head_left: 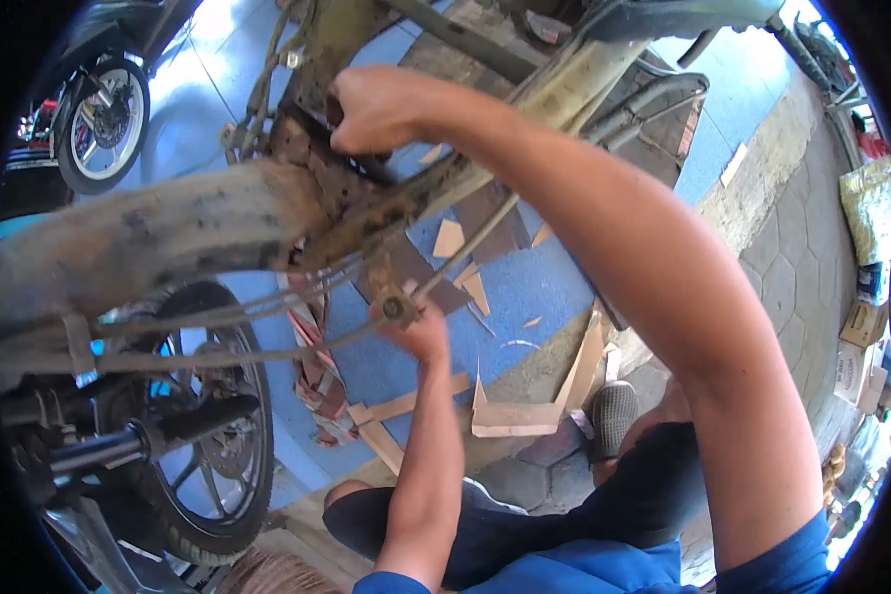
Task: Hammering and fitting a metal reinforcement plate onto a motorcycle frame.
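Observation:
A rusty, dirt-stained motorcycle frame (pixel 168 218) stretches across the upper left, with a thick tube joining a rougher junction. My right hand (pixel 376 114) is closed in a fist over that junction, next to a dark strip-like part (pixel 312 129); what its fingers grip is hidden. Lower down, my left hand (pixel 421 332) reaches up beneath the frame, at a rusty bracket with a round hole or bolt head (pixel 396 307). The bracket covers its fingers, so their pose does not show. Dirty cables (pixel 228 361) run leftward from beside that bracket.
A motorcycle wheel with a black tyre (pixel 257 445) stands at lower left, another wheel (pixel 104 124) at upper left. Torn cardboard pieces (pixel 515 418) lie on the blue floor (pixel 535 282). A sandalled foot (pixel 614 416) rests near them. Boxes (pixel 861 325) line the right edge.

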Demonstrator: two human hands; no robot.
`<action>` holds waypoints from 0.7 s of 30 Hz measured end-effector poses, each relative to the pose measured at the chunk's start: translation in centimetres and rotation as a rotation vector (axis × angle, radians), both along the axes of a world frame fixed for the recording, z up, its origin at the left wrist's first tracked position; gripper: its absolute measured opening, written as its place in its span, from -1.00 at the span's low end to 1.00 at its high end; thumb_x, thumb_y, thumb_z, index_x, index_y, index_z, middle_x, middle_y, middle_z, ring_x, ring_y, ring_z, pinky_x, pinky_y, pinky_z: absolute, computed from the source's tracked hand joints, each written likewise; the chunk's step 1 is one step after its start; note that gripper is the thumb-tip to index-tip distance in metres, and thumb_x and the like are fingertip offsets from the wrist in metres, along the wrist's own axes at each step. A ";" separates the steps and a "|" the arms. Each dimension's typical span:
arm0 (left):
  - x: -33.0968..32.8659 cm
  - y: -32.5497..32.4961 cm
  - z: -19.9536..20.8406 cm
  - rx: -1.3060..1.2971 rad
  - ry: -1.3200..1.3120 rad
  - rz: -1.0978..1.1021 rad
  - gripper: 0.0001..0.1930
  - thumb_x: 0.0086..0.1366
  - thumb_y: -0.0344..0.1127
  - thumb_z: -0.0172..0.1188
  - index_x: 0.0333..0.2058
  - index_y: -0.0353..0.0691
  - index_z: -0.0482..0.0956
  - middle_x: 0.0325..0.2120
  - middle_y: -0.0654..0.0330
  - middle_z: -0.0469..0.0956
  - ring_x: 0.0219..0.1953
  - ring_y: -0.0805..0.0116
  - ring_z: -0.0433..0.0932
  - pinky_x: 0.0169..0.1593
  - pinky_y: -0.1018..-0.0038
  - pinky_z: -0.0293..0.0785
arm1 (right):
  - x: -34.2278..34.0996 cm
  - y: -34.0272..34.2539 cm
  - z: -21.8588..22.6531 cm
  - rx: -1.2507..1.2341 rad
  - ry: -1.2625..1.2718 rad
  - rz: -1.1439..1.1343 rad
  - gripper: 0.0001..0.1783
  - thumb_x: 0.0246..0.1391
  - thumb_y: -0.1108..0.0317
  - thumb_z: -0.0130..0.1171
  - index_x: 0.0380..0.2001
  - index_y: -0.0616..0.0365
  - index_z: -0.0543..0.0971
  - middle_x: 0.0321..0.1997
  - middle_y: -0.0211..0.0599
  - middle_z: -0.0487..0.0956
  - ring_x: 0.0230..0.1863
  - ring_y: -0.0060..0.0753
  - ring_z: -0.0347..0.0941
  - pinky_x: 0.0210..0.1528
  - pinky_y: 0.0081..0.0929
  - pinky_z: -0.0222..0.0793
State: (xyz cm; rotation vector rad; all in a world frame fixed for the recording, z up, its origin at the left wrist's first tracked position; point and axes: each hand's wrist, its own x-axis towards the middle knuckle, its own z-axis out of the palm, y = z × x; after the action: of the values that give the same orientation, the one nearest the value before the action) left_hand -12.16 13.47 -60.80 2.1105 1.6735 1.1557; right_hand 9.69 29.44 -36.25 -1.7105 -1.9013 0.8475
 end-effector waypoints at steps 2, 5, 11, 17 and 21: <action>7.3 0.1 4.3 -0.106 -0.014 -0.090 -0.58 0.21 -0.13 0.29 -0.16 -0.38 0.45 -0.27 -0.13 0.53 -0.17 -0.13 0.51 -0.10 0.06 0.39 | 0.4 -0.1 -0.6 -0.032 0.040 -0.014 -0.61 -0.19 0.26 0.18 -0.30 0.34 0.61 -0.41 -0.03 0.62 -0.36 -0.15 0.59 -0.27 -0.26 0.48; 11.6 0.8 5.4 -0.632 0.053 0.012 -0.42 0.15 -0.08 0.35 -0.05 -0.45 0.42 -0.09 -0.21 0.48 0.03 -0.18 0.44 0.05 0.12 0.38 | 0.5 0.0 -1.1 -0.003 0.088 0.002 -0.60 -0.15 0.25 0.21 -0.27 0.34 0.60 -0.39 -0.08 0.64 -0.37 -0.23 0.59 -0.26 -0.30 0.49; 11.8 0.6 2.8 -0.575 -0.102 0.032 -0.20 -0.04 -0.15 0.51 0.04 -0.52 0.30 0.02 -0.31 0.40 0.07 -0.23 0.42 0.14 0.15 0.38 | 0.1 -0.3 -0.3 0.092 0.099 0.078 -0.61 -0.06 0.26 0.22 -0.21 0.34 0.58 -0.34 -0.14 0.63 -0.35 -0.33 0.57 -0.27 -0.40 0.50; 7.3 0.7 2.9 -1.113 -0.877 0.142 -0.60 0.00 -0.39 0.36 -0.19 -0.50 0.54 -0.33 -0.06 0.60 -0.25 0.11 0.59 -0.15 0.26 0.47 | -1.4 0.0 -1.7 0.051 0.187 0.092 -0.56 -0.07 0.22 0.25 -0.19 0.36 0.54 -0.29 -0.16 0.62 -0.33 -0.34 0.54 -0.24 -0.36 0.50; 1.6 -0.8 5.5 -1.182 -1.241 0.051 -0.67 0.05 -0.44 0.25 -0.17 -0.43 0.56 -0.40 0.04 0.60 -0.33 0.24 0.57 -0.23 0.33 0.44 | 0.8 -1.0 -0.3 0.028 0.110 0.044 -0.60 0.03 0.24 0.21 -0.14 0.33 0.54 -0.29 -0.25 0.60 -0.33 -0.46 0.47 -0.26 -0.45 0.44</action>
State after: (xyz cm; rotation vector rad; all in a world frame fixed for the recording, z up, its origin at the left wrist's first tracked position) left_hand -10.57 12.66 -55.30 0.4080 1.1709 0.7774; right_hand 10.53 28.40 -36.59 -1.5783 -1.8747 0.9079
